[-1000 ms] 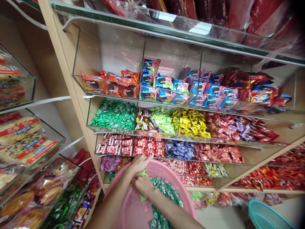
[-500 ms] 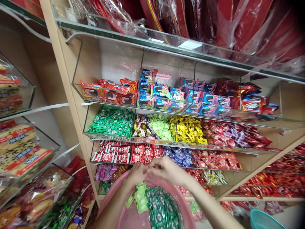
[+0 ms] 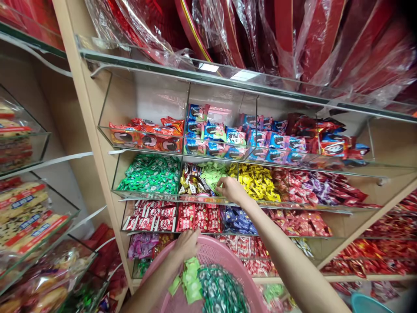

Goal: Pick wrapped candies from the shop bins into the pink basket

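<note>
My right hand point(image 3: 232, 190) is at the front of the bin of light green wrapped candies point(image 3: 211, 171), its fingers slightly bent and apart, with nothing visible in them. My left hand point(image 3: 188, 244) is closed at the far rim of a pink mesh basket point(image 3: 224, 248); what its fingers hold, if anything, is hidden. Inside the basket lie several light green packets point(image 3: 191, 280) beside a heap of dark green wrapped candies point(image 3: 221, 289).
Glass-fronted bins hold green candies point(image 3: 151, 174), yellow candies point(image 3: 256, 180) and red packets point(image 3: 156, 215). Above them sit blue and pink cookie packs point(image 3: 215, 132). A glass shelf edge point(image 3: 228, 78) crosses overhead. A wooden upright point(image 3: 87, 130) stands left; a teal basin point(image 3: 368, 302) is lower right.
My right hand has moved up from beside my left hand to the light green candies. My left hand has shifted slightly down and left, staying over the basket. The view has tilted up a little.
</note>
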`<state>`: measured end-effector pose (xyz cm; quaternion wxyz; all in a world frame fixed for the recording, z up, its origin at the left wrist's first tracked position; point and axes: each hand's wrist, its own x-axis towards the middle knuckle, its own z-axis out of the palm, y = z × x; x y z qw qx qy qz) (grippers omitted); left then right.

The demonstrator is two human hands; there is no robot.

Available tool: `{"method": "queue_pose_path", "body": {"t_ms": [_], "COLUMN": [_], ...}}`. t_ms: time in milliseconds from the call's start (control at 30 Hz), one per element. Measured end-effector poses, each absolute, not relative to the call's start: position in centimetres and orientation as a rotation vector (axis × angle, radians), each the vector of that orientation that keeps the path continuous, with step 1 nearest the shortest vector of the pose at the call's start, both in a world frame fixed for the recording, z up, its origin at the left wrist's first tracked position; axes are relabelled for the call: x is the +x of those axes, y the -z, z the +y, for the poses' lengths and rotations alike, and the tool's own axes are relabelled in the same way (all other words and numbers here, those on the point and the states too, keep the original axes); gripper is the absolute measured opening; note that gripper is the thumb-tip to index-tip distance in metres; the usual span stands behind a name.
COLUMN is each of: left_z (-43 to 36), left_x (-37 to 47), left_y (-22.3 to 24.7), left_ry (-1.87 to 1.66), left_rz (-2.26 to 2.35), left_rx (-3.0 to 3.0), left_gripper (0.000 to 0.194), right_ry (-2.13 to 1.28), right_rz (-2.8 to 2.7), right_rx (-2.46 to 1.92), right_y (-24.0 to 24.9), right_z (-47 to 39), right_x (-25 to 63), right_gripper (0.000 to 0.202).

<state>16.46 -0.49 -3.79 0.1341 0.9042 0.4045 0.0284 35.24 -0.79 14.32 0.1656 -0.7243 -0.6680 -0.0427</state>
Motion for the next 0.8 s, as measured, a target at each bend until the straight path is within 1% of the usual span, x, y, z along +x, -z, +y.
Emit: {"method": "queue_pose_path", "body": {"t_ms": [100,300,400,500,600,800], "left_z": [-0.2,-0.6,-0.7,-0.6,-0.5,0.0], "left_x": [16.6,17.3,17.4,17.4,17.3,16.9], "left_y": [3.5,2.9,2.7,2.7,2.9,2.8], "left_ry": [-0.073,-0.067,-0.061,-0.071,-0.108,-0.186], "left_rz": [1.213,1.237,1.249,1.238,1.197,1.189], "left_rx": [2.619,2.598,2.565,2.527,2.505,2.447], "left_gripper": [0.034,0.032,0.029,0.03,0.032,0.019], "right_ry": [0.083,0.067,0.061,0.077,0.116,0.231], "right_rz": [-1.927,-1.95,-1.967,-1.961,-1.929,-1.872], "right_rx": [-2.133,-2.21,-2.218,-2.201,-2.177,-2.112], "right_y": [-14.4,-14.6,-14.5,-14.5,-14.5,-14.6], "right_z": [-0.4,0.0,0.0,-0.2,-0.5,-1.4], "right_x": [35.2,34.8,34.6,34.5,34.5,34.8], "right_gripper": [0.02,0.021,0.018,0.015,0.017,0.021]}}
